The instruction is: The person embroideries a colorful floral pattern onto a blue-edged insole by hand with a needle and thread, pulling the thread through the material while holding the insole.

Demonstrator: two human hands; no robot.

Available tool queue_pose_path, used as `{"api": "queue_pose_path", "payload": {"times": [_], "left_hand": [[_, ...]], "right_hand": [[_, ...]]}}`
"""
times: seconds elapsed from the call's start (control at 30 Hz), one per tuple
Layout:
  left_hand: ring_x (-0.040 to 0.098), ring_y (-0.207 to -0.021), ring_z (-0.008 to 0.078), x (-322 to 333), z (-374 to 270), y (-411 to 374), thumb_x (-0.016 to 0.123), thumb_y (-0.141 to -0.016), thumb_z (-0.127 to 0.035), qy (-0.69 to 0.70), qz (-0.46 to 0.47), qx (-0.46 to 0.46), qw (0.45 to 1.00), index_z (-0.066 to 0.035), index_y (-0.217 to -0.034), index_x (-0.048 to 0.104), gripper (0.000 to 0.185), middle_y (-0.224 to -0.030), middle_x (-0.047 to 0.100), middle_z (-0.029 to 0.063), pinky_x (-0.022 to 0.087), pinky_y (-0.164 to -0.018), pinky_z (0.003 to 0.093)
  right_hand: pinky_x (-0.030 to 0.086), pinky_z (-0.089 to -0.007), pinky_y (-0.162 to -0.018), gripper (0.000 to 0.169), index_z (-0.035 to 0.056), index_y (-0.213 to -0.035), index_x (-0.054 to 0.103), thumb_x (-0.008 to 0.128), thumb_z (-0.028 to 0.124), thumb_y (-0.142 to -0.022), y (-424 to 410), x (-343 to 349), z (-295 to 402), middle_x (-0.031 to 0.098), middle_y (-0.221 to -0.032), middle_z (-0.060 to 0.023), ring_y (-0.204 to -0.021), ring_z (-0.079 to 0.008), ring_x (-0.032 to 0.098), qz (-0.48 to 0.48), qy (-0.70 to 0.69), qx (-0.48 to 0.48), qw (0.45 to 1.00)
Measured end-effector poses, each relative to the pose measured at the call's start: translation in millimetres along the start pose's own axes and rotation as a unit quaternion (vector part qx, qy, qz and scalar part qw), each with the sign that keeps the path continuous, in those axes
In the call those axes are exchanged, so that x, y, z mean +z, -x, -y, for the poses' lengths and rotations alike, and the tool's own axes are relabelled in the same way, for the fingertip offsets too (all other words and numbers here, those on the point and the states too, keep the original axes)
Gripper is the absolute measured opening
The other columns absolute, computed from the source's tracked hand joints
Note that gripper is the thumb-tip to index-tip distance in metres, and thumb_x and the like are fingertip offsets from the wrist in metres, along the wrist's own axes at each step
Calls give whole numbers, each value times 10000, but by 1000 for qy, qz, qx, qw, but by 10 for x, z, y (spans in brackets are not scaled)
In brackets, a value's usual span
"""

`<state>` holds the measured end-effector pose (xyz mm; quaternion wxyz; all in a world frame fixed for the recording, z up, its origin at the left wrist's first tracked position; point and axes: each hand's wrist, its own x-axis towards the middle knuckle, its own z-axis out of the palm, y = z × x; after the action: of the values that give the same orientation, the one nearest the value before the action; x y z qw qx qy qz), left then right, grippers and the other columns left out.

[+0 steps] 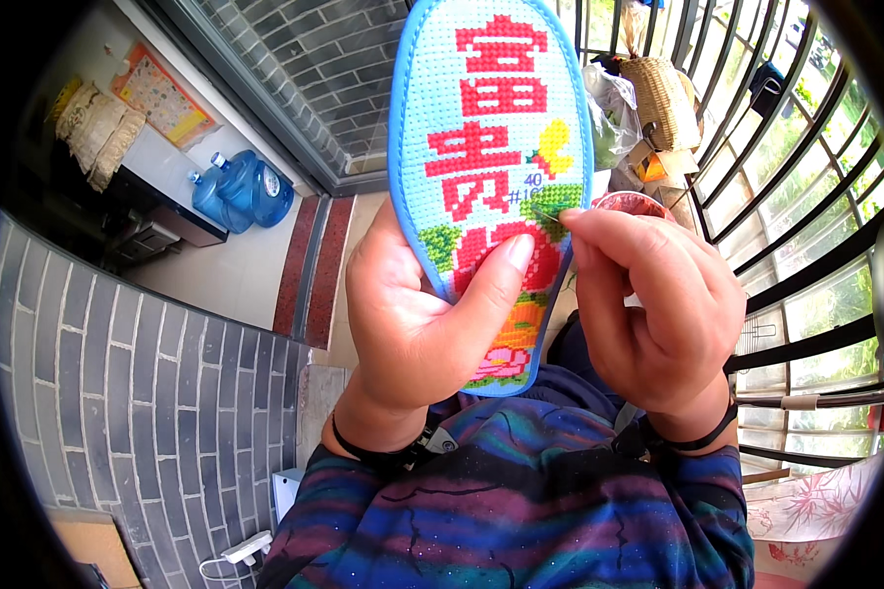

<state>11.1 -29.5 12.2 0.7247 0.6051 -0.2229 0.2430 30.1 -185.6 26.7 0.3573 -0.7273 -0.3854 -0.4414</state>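
Note:
My left hand (412, 324) grips a cross-stitch shoe insole (479, 140) with a light blue border, its thumb lying across a red stitched flower (475, 247). The insole is held up before me, toe end at the top. It bears large red stitched characters, a yellow motif (555, 143), green leaves (556, 200) and small printed writing. At the insole's right edge, my right hand (656, 294) pinches a thin sewing needle (549, 215) between thumb and forefinger. The needle's tip lies by the green stitches, with green thread near it. My left fingers are hidden behind the insole.
Black metal railings (803, 305) curve along the right. Beyond the insole stand a woven basket (659, 103), a plastic bag (611, 110) and a red bucket (633, 205). A grey brick wall (147, 368) and blue water jugs (239, 188) are at left. A power strip (247, 548) lies low left.

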Motion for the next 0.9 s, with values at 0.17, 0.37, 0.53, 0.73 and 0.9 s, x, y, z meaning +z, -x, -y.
{"api": "queue_pose_path", "payload": {"times": [0.17,0.37,0.53,0.73,0.9], "left_hand": [[638,-883,129,33,26,-9,634,-802,63,-55,-15,35,998,44,-1081,571,287,-988,668,105,501,-772,273],[644,-689,173,14,173,-25,692,-756,39,-247,-33,170,953,10,-940,614,202,-815,660,116,494,-612,270],[624,-634,191,-27,289,-60,709,-757,16,-281,-27,167,945,9,-920,620,186,-759,640,108,484,-587,277],[648,-736,141,6,274,-32,703,-795,-20,-171,-54,75,981,12,-958,631,181,-847,685,97,504,-668,273],[647,-825,133,-43,264,-19,675,-833,-33,-137,-25,44,989,26,-1021,616,205,-907,687,94,499,-745,272]], "right_hand": [[494,-296,-571,180,-25,-869,655,675,-98,-705,-15,-18,-30,617,-707,-111,-597,-225,615,13,6,-12,1000],[505,-334,-582,158,-12,-862,636,650,-67,-715,-69,-65,-11,602,-700,-116,-619,-260,626,80,14,-4,997],[468,-317,-515,138,16,-868,603,644,-42,-749,-61,52,-148,588,-692,-101,-568,-252,591,121,19,46,991],[455,-286,-499,127,13,-825,616,680,-41,-729,-40,66,-160,593,-701,-81,-570,-219,586,47,6,19,999],[441,-265,-509,119,2,-829,631,680,-40,-729,-49,106,-228,594,-739,-93,-591,-196,576,38,-50,12,998]]}}
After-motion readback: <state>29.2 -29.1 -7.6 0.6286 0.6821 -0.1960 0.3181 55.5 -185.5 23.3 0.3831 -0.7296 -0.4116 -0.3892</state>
